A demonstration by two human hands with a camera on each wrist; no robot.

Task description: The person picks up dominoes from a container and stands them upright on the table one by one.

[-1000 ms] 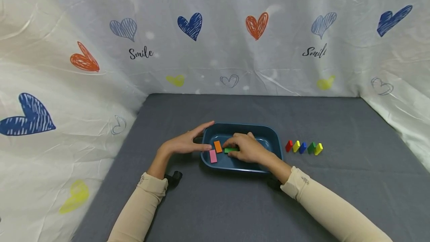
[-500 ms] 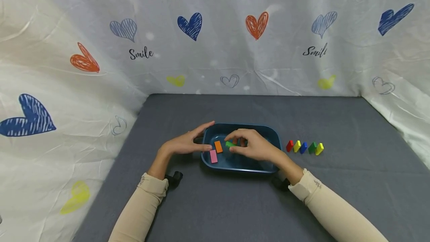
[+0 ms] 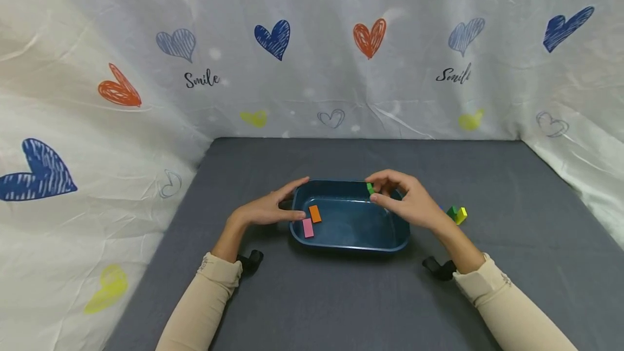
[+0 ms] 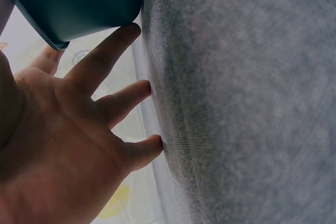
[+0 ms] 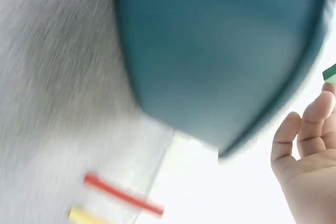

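A dark blue tray lies on the grey cloth. My left hand rests at its left end, thumb over the rim; in the left wrist view the fingers are spread and straight against the tray's outside. Thumb and fingertips of my right hand pinch a green domino above the tray's far right part. Only a corner of that green domino enters the right wrist view. Inside the tray, an orange domino and a pink domino lie near the left end.
Right of the tray stands a row of dominoes, with a yellow domino and a dark green domino visible past my right hand. A red domino from the row shows, blurred, in the right wrist view. A white printed curtain hangs behind.
My right hand has lifted the green domino from the tray floor and carried it right, toward the far right rim. My left hand and the other dominoes have stayed put.
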